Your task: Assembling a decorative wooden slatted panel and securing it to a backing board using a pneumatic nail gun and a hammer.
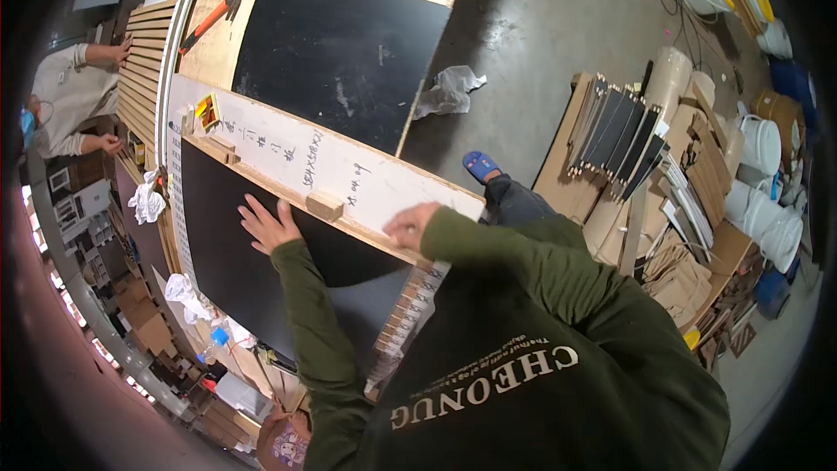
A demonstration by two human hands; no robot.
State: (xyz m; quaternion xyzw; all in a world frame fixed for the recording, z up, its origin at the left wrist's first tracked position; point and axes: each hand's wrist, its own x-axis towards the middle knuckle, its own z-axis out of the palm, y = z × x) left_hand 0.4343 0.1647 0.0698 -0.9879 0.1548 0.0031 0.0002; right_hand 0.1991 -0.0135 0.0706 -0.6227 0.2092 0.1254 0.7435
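Observation:
My left hand (270,223) lies flat with spread fingers on a black panel (235,249), close to a wooden strip (288,199) along the panel's far edge. Over the strip's right part is my right hand (411,226), slightly blurred, its fingers curled together; what they hold, if anything, does not show. A small wood block (325,206) sits on the strip between my hands, and another block (223,151) is farther left. Beyond the strip runs a pale board (279,150) with handwriting on it. A small yellow box (207,112) rests at its left end.
Behind lies another black panel (340,57), with an orange-handled hammer (209,22) to its left. A co-worker (78,96) touches stacked slats (148,61) at far left. Right of the bench are bundled dark strips (615,126) and white buckets (758,144). Crumpled plastic (449,92) lies on the floor.

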